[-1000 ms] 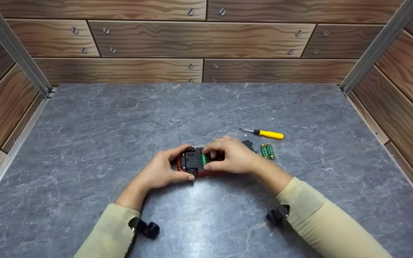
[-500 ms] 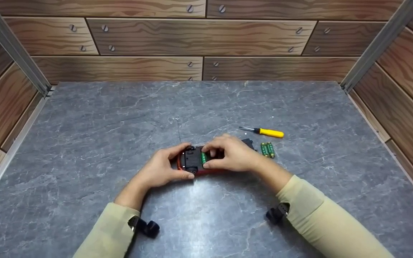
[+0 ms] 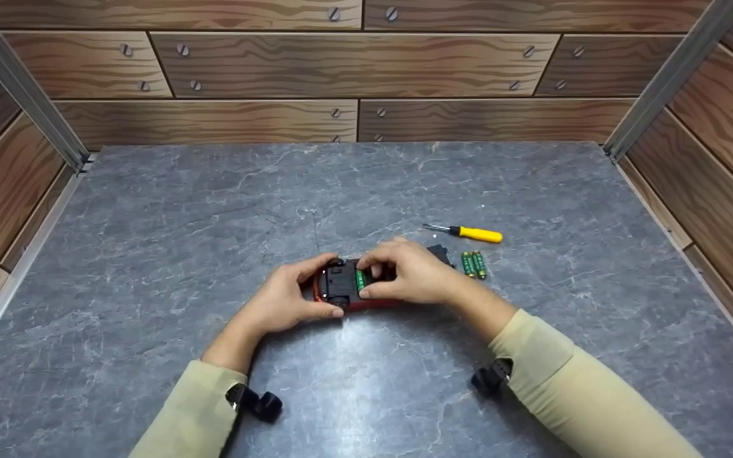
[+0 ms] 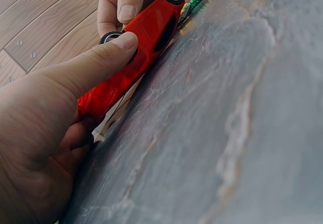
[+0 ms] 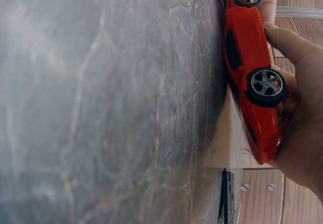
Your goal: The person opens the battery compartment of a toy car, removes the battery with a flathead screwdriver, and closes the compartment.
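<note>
A red toy car (image 3: 341, 283) lies upside down on the table, its black underside facing up. My left hand (image 3: 284, 299) grips one end of it, thumb on the near side and fingers on the far side; the thumb lies by a wheel in the left wrist view. Over the other end is my right hand (image 3: 411, 277). Its thumb and index finger pinch a green battery (image 3: 361, 280) by the ends, at an opening in the underside. That hand covers much of the opening. The car's red side (image 5: 252, 42) and wheels show in the right wrist view.
Two green batteries (image 3: 474, 265) lie side by side right of the car. A black plastic piece (image 3: 441, 254) is partly hidden behind my right hand. Farther back lies a yellow-handled screwdriver (image 3: 478, 234). A thin antenna wire (image 3: 315, 232) extends from the car.
The head view has shifted very slightly. Both hands, the toy car and the battery hold nearly the same positions.
</note>
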Action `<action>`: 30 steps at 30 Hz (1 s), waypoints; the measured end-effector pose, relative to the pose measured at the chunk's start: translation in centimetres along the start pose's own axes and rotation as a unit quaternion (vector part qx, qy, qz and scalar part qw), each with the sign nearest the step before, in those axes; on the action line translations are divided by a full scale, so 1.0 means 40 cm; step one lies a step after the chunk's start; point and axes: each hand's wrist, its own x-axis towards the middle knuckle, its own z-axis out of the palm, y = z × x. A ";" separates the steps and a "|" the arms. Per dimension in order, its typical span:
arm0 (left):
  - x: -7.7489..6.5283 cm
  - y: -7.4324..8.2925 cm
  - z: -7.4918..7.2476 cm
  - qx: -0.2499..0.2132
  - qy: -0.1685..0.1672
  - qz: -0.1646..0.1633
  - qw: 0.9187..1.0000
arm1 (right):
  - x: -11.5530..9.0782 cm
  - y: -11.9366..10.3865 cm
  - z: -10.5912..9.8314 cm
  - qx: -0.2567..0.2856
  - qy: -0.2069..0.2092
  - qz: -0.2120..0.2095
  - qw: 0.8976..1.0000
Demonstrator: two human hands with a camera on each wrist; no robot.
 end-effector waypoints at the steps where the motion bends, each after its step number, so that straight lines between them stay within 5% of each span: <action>1: 0.000 0.000 0.001 0.000 0.000 -0.001 1.000 | 0.000 0.000 0.000 0.000 0.000 0.001 1.000; 30: 0.001 0.000 0.001 -0.003 0.002 -0.002 1.000 | -0.011 0.001 -0.007 0.065 0.028 0.017 0.997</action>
